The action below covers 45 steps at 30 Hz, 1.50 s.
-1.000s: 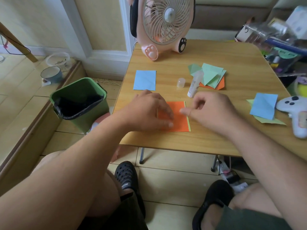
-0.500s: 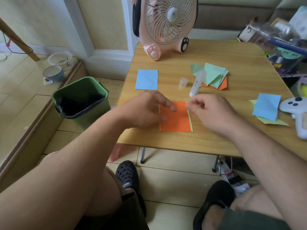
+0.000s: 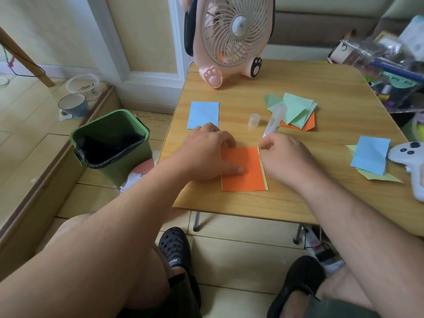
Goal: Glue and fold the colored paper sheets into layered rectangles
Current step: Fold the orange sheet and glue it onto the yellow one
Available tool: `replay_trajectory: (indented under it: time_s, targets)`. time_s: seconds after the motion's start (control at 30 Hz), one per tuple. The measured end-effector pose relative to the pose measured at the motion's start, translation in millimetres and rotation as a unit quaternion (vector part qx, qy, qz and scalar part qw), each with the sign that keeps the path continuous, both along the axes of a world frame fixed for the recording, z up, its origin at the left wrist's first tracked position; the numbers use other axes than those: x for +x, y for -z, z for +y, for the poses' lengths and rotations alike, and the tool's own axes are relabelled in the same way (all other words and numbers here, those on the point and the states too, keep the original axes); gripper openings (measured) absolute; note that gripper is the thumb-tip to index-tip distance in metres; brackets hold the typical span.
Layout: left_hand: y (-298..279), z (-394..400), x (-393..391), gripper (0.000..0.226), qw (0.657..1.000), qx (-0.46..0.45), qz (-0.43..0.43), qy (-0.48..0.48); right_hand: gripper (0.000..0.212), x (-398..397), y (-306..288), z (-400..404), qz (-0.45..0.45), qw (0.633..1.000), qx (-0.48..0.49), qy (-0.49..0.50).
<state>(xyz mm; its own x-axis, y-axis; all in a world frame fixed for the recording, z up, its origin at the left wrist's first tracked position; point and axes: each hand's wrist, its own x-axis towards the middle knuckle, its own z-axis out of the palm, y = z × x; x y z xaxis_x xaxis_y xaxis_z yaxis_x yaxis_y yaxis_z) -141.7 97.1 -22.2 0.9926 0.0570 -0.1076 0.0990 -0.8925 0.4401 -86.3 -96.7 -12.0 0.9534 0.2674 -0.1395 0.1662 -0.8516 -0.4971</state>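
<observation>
An orange paper rectangle (image 3: 246, 172) lies near the table's front edge on a yellow-green sheet whose strip (image 3: 263, 171) shows along its right side. My left hand (image 3: 207, 154) rests on the orange paper's left part, thumb pressing it down, fingers curled at its top left corner. My right hand (image 3: 283, 154) sits at the right edge, its fingertips pinching the yellow-green strip near the top right corner. A glue stick (image 3: 274, 121) lies uncapped behind the paper, its cap (image 3: 254, 120) standing beside it.
A blue sheet (image 3: 203, 114) lies at the back left of the wooden table (image 3: 321, 198). Green and orange sheets (image 3: 296, 113) are piled behind the glue; blue and yellow sheets (image 3: 370, 158) lie right. A pink fan (image 3: 231, 40), white controller (image 3: 410, 154), green bin (image 3: 110, 143) surround.
My left hand slid leftward, uncovering more of the orange paper. My right hand moved from above the paper's top to its right edge and took the yellow-green strip.
</observation>
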Motion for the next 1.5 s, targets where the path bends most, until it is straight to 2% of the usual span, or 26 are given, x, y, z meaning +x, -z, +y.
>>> replay_trajectory:
  time_s: [0.23,0.3,0.37,0.47,0.57,0.63,0.73,0.77,0.8,0.9,1.1,1.17,1.23,1.3,1.5]
  targets:
    - [-0.9,-2.6,-3.4,0.062,0.998,-0.052,-0.016,0.013,0.033,-5.4,-4.3,2.3,0.014,0.999,0.034,0.013]
    - [-1.7,-1.7,-5.8,0.053,0.995,-0.092,-0.021,0.015,0.022,-7.9,-7.3,1.8,0.024,0.998,0.065,0.012]
    - [-2.1,1.6,-7.9,0.043,0.986,-0.166,-0.030,-0.010,0.020,-10.7,-9.9,-0.1,0.021,0.997,0.073,-0.002]
    - [-6.6,9.4,-10.2,0.037,0.932,-0.344,-0.059,-0.098,0.019,-16.6,-12.0,-0.8,0.031,0.995,0.091,-0.032]
    - [-12.0,16.4,-9.0,0.034,0.841,-0.502,-0.100,-0.174,0.009,-22.5,-12.4,5.7,0.044,0.985,0.153,-0.059]
    - [-14.1,20.4,-6.7,0.033,0.797,-0.551,-0.127,-0.212,0.002,-24.8,-11.0,12.8,0.046,0.974,0.204,-0.080]
    - [-11.5,29.2,-1.8,0.032,0.758,-0.591,-0.119,-0.249,0.010,-23.0,-6.3,29.8,0.036,0.963,0.261,-0.059]
    - [-9.3,32.7,-0.5,0.029,0.760,-0.588,-0.111,-0.253,0.014,-20.4,-4.3,37.8,0.045,0.955,0.292,-0.040]
    - [-7.9,36.7,0.2,0.026,0.779,-0.564,-0.105,-0.253,0.018,-16.0,-1.3,46.5,0.056,0.945,0.321,-0.019]
    - [-3.0,47.1,-0.4,0.013,0.857,-0.450,-0.106,-0.227,0.028,1.3,6.5,74.9,0.064,0.931,0.357,0.030]
    - [5.3,69.5,14.1,0.047,0.922,-0.276,-0.114,-0.247,0.033,21.5,6.1,108.0,0.016,0.961,0.274,0.025]
    - [6.1,71.7,17.6,0.056,0.944,-0.185,-0.129,-0.240,0.032,26.7,6.7,112.9,-0.017,0.971,0.237,0.007]
    - [5.6,69.4,18.8,0.060,0.956,-0.107,-0.154,-0.226,0.029,30.7,8.2,115.1,-0.047,0.976,0.213,0.001]
    - [7.5,66.9,19.8,0.058,0.955,-0.087,-0.174,-0.224,0.027,31.4,10.2,114.4,-0.068,0.978,0.195,-0.003]
    - [16.7,65.3,22.8,0.024,0.948,-0.072,-0.194,-0.242,0.031,31.4,18.9,110.3,-0.093,0.985,0.145,-0.016]
